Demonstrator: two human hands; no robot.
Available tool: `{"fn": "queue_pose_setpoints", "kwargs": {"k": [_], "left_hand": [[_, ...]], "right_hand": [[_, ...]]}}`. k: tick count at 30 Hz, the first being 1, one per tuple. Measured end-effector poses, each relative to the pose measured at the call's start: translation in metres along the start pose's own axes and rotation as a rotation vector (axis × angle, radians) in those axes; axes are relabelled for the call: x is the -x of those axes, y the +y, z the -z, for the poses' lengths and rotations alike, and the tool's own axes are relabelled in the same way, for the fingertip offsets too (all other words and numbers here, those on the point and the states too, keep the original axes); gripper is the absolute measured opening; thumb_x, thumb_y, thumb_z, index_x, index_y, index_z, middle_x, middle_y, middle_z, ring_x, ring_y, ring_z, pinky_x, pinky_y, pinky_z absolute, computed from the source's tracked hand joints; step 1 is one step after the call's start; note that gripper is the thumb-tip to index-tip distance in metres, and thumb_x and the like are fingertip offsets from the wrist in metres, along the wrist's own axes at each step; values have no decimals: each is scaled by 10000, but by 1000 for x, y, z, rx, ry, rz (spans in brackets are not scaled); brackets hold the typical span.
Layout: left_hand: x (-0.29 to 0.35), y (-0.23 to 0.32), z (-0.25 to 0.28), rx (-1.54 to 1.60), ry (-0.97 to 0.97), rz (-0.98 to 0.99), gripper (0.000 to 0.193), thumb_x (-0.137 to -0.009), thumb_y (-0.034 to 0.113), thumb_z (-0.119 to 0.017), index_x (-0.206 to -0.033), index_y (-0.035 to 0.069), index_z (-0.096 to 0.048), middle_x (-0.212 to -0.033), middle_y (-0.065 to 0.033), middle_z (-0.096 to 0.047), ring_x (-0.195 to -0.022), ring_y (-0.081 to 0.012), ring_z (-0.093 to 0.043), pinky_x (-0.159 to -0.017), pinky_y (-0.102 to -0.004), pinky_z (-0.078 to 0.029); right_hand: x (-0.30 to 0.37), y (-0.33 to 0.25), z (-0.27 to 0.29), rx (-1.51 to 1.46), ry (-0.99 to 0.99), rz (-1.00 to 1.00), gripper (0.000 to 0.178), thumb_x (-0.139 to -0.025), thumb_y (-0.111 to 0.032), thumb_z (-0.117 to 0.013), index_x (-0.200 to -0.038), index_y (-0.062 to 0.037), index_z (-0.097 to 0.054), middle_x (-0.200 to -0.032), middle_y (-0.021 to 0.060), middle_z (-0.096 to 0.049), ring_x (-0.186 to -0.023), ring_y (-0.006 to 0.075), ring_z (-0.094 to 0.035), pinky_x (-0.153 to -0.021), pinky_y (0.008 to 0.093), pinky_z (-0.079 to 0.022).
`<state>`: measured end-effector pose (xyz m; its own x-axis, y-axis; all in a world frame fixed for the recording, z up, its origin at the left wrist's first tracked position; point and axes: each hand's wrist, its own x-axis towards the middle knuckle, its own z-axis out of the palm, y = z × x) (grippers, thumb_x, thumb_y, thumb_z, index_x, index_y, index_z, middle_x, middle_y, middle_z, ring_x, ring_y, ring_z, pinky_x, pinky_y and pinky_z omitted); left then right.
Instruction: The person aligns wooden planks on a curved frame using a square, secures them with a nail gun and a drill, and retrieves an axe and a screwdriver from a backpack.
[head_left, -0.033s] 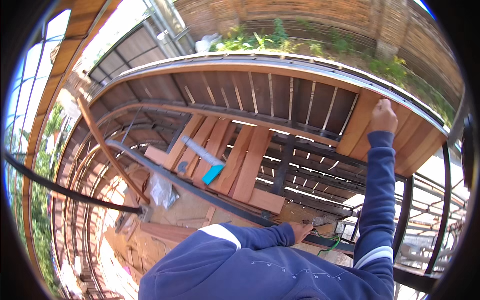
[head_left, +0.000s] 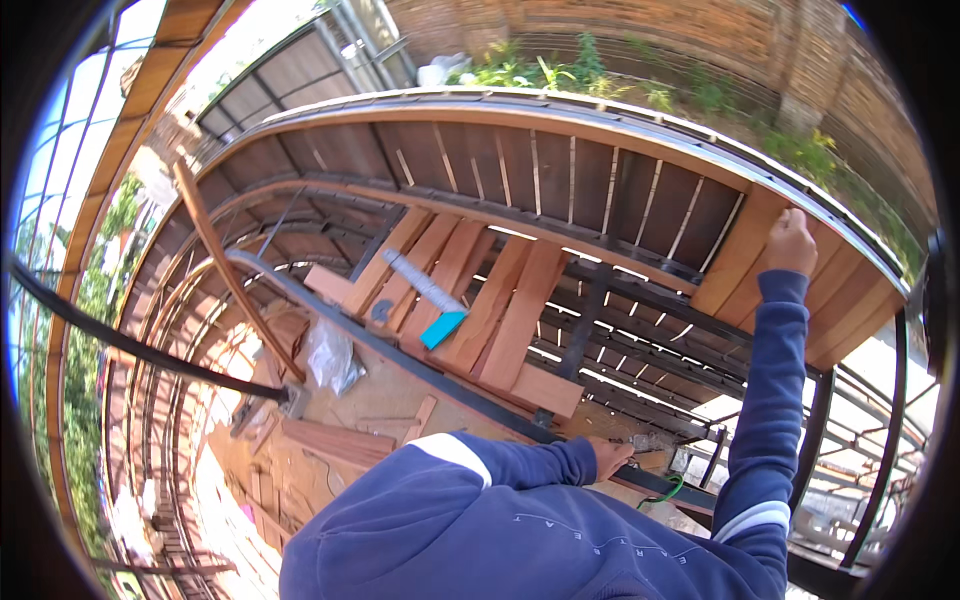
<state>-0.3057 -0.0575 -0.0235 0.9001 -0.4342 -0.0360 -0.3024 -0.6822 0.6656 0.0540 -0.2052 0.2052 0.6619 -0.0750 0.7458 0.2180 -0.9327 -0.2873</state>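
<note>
My right hand (head_left: 792, 245) is stretched out at the far right, closed over reddish-brown wooden boards (head_left: 838, 300) fixed side by side inside the curved frame. Anything in its fingers is hidden or too small to name. Low in the middle, my left hand (head_left: 610, 458) holds the dark metal rail (head_left: 500, 412); its fingers show only in part. Green cord (head_left: 672, 488) hangs over the rail just right of that hand. Loose wooden planks (head_left: 500, 310) lie across the frame further left. On them rest a long grey tool (head_left: 420, 280) with a turquoise end (head_left: 443, 330) and a small grey disc-like piece (head_left: 380, 311).
A curved slatted wall (head_left: 450, 160) with a wooden top rail runs along the far side. Below left, wood offcuts (head_left: 340, 440) and a clear plastic bag (head_left: 333, 357) lie on the floor. A slanting wooden post (head_left: 235, 270) and black bar (head_left: 140, 360) cross the left side.
The whole view has shifted slightly, so things sit a little further right. My right hand stays at the boards, and my left hand stays on the rail.
</note>
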Motion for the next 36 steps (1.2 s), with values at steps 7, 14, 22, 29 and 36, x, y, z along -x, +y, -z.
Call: {"fn": "queue_pose_setpoints", "kwargs": {"k": [7,14,22,29,36], "left_hand": [[33,10,41,587,405,135,149,-962,204,-537,-1090,128,-548,-773,-142,-671,-737,-353,-668,-647,-429,-515],[121,-99,140,1625,908,429,196,-869,21,-369,-964,49,-538,-897,-121,-639,-812,-290,-669,-770,-462,-579],[180,-204,239,-453,659,880,521,-816,425,-702,-1103,4,-594,-983,-217,-662,-891,-402,-641,-810,-464,-516],[152,-178,256,-525,293,930,617,-775,485,-727,-1127,-11,-623,-1057,-255,-668,-974,-410,-651,-864,-470,-510],[126,-185,274,-625,-145,1076,745,-716,574,-655,-1135,-42,-655,-1089,-284,-662,-1068,-391,-636,-939,-431,-494]], "right_hand": [[-7,25,-21,83,-115,10,266,-986,-327,-446,-950,-94,-570,-836,217,-686,-775,443,-656,-671,553,-519],[-8,37,-18,2,-40,-50,264,-961,-312,-493,-931,-72,-601,-793,236,-665,-770,450,-640,-673,543,-508],[34,9,126,-319,6,-28,223,-941,-227,-572,-847,-25,-580,-734,231,-608,-706,421,-616,-617,461,-475],[237,140,206,-39,-146,-556,226,-931,-223,-589,-832,-20,-577,-693,215,-607,-694,420,-615,-601,465,-459],[371,220,222,207,-153,-692,225,-957,-266,-551,-855,-66,-567,-736,187,-637,-716,411,-624,-621,480,-474]]}}
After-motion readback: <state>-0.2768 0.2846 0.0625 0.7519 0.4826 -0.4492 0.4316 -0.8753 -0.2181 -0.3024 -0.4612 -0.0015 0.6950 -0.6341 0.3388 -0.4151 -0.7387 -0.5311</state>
